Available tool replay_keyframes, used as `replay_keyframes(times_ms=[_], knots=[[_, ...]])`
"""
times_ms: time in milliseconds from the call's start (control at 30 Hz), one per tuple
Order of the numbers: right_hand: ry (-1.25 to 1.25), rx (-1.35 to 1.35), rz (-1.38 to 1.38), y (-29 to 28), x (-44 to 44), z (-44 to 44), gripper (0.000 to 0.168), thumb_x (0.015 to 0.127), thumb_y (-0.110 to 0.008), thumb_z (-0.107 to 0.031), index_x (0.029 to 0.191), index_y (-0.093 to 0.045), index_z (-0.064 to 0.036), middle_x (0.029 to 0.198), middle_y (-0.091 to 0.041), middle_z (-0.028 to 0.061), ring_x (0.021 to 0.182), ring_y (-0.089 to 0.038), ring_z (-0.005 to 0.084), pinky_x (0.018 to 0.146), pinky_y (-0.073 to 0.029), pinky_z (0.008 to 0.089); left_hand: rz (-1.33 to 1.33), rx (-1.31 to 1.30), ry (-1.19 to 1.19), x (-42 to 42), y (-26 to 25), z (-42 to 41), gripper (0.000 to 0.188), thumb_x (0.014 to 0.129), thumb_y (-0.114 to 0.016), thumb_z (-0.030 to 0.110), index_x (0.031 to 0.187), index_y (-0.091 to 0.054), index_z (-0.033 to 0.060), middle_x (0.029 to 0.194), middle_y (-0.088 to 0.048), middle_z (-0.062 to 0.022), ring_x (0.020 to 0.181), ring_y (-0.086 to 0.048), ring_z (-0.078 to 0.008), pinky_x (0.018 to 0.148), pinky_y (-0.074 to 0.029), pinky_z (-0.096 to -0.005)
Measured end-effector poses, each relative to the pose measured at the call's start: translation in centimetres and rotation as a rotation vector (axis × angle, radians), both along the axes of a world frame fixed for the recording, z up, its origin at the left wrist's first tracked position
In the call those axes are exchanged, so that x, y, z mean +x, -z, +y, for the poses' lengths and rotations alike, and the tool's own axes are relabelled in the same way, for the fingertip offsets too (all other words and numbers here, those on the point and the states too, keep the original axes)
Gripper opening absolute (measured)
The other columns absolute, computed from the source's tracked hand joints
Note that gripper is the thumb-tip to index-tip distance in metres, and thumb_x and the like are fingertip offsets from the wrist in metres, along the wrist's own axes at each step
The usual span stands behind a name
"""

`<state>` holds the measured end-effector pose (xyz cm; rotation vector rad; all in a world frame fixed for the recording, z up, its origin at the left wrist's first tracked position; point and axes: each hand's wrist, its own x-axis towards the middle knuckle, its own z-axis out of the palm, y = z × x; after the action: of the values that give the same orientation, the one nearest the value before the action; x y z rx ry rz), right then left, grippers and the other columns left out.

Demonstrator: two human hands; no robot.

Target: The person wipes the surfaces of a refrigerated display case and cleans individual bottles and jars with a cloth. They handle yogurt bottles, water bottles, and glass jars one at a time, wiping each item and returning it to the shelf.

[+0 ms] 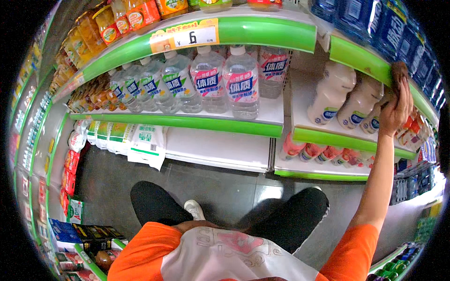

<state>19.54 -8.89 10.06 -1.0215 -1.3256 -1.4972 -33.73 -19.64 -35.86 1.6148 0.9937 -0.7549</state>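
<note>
My right hand point(396, 109) reaches up at the right, its fingers on what looks like a dark brown cloth point(399, 72). The cloth lies against the green edge strip point(362, 58) of the upper right shelf. Below the strip, large white bottles point(330, 95) lean on the middle shelf, and my hand partly covers the rightmost ones. Blue-labelled bottles point(372, 21) stand above the hand. My left hand is out of view; only the orange left sleeve point(146, 251) and a bit of forearm behind my shirt show.
Clear drink bottles point(211, 80) line the middle shelf ahead, beneath jars of fruit point(105, 24). White packs point(146, 144) and pink-topped bottles point(311, 151) sit low down. A shelf of boxes point(98, 235) stands close by my left side. Dark floor tiles point(225, 186) lie under my legs.
</note>
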Motion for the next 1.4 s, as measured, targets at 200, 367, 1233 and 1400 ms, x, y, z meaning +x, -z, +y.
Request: replay_keyframes(times_ms=[200,367,1233,1400], knots=[[-0.067,-0.031,0.047,0.3,-0.9,0.0,0.027,0.092,-0.053,-0.009,0.117,-0.065,-0.009,0.122,-0.065,0.0077,0.115,-0.059,0.0263,0.101,-0.042,0.0381,0.093,-0.025,0.107,-3.2,0.0,-3.0,0.056,0.092,-0.050,0.049,0.122,-0.059,0.0026,0.122,-0.060,-0.0216,0.112,-0.058,-0.0374,0.096,-0.045,-0.0461],[-0.080,-0.032,0.074,0.2,-1.0,0.1,0.030,0.090,-0.055,-0.007,0.119,-0.064,-0.010,0.124,-0.064,0.0059,0.117,-0.058,0.0264,0.101,-0.040,0.0390,0.124,0.016,0.398,-3.9,-0.5,-3.7,0.055,0.092,-0.051,0.048,0.122,-0.059,0.0027,0.123,-0.060,-0.0216,0.112,-0.058,-0.0379,0.096,-0.045,-0.0464],[-0.867,-0.217,1.270,10.2,-30.8,5.2,0.032,0.097,-0.047,-0.010,0.126,-0.051,0.002,0.121,-0.060,0.0138,0.113,-0.055,0.0243,0.101,-0.040,0.0370,-1.495,0.707,-0.962,7.1,-32.6,18.6,0.033,0.096,-0.055,0.013,0.126,-0.051,0.0007,0.120,-0.061,-0.0105,0.101,-0.058,-0.0137,0.089,-0.047,-0.0280],[-0.873,-0.519,0.283,11.6,-35.1,3.3,0.061,0.079,-0.054,0.000,0.137,-0.036,0.004,0.129,-0.056,0.0225,0.126,-0.048,0.0417,0.110,-0.024,0.0548,-1.738,0.329,-0.939,8.5,-35.0,15.3,0.037,0.097,-0.052,0.030,0.120,-0.055,0.0005,0.129,-0.053,-0.0111,0.119,-0.049,-0.0188,0.098,-0.041,-0.0348]])
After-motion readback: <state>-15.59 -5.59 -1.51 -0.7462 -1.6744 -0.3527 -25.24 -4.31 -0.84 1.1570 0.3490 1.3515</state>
